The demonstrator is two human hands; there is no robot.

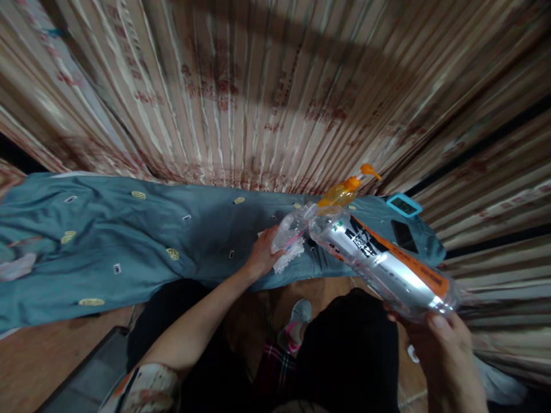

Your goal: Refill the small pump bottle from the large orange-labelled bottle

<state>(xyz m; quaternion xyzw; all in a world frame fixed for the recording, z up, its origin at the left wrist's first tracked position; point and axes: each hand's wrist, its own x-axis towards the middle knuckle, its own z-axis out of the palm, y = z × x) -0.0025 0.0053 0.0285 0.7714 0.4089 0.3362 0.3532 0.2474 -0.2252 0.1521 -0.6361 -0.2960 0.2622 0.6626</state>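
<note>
My right hand [447, 344] grips the base of a large clear plastic bottle [383, 261] with a silver, black and orange label. It is tipped on its side, mouth pointing left. My left hand [262, 252] holds a small clear plastic cup [293, 229] at the bottle's mouth, above a white lace cloth [287, 259]. Both are over the blue-green embroidered tablecloth [129, 241]. Whether liquid is flowing I cannot tell.
An orange pump bottle [344, 192] stands behind the cup. A teal digital timer [403, 205] and a dark phone [403, 236] lie at the table's right end. Striped curtains [258, 86] hang behind. My legs and a grey shoe [297, 324] are below.
</note>
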